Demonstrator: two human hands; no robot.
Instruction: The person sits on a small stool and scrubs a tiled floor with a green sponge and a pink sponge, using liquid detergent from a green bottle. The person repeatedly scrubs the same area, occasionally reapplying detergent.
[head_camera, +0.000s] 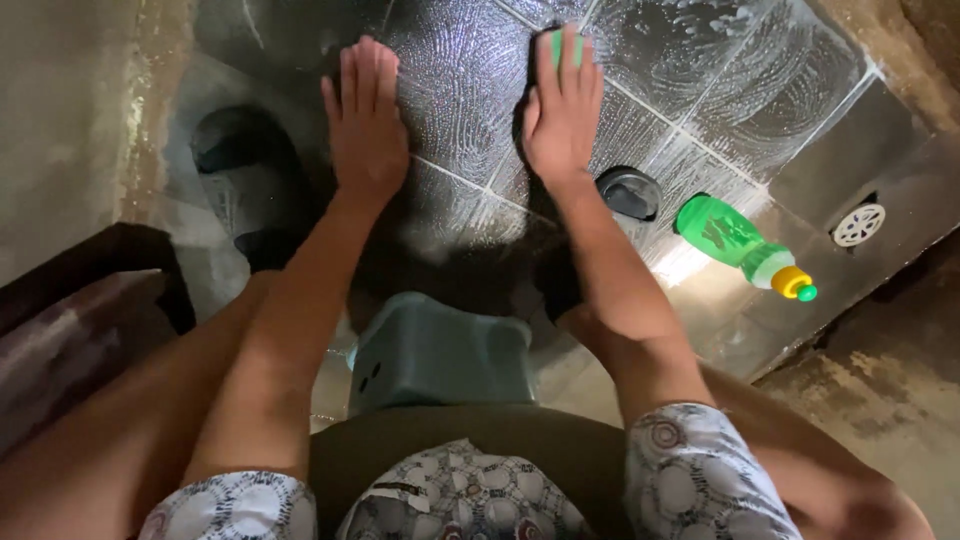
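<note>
Soap foam covers the dark floor tiles (700, 80) in front of the person, with swirl marks across them. The right hand (563, 110) lies flat on a green sponge (553, 42) at the far middle of the floor; the fingers are spread over it and press it down, so only its far edge shows. The left hand (365, 125) is open and holds nothing, its palm flat on the wet tile just left of the right hand.

The sponge looks soft and light, and it is probably full of soapy water, so it may slide under the palm. I think a flat hand on top, with fingertips hooked over the far edge, keeps it best.

A green bottle (740, 240) with a yellow cap lies on its side to the right, near a white drain (859, 224). A grey stool (440, 350) stands near, between the knees.
</note>
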